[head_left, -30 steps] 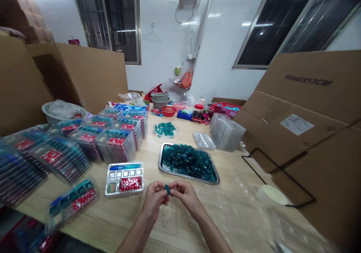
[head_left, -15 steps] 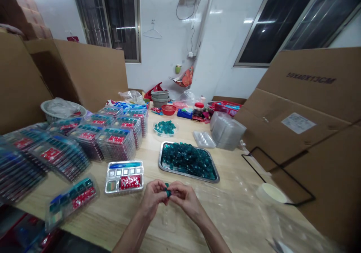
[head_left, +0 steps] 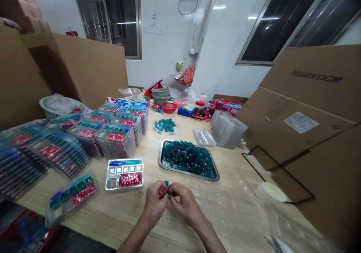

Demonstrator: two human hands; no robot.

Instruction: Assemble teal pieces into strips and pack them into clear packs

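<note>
The person's left hand (head_left: 155,202) and right hand (head_left: 184,204) met at lower centre of the frame, above the wooden table (head_left: 234,211), with the fingertips (head_left: 162,187) of both drawn into a narrow pinch. Between them they held a small teal piece (head_left: 166,183), which stood just above the fingers; it was mostly hidden, so its exact shape was hard to make out. Just above the hands lay a steel tray (head_left: 186,173) heaped with similar teal pieces, with a clear round dish (head_left: 165,133) of more beyond it. Nearest the left hand, to its upper left, sat a clear compartment tray (head_left: 124,185) holding a red packet (head_left: 129,179). Stacks of filled packs (head_left: 115,142) covered the table's left side, while a stack of clear trays (head_left: 227,132) stood to the upper right.
</note>
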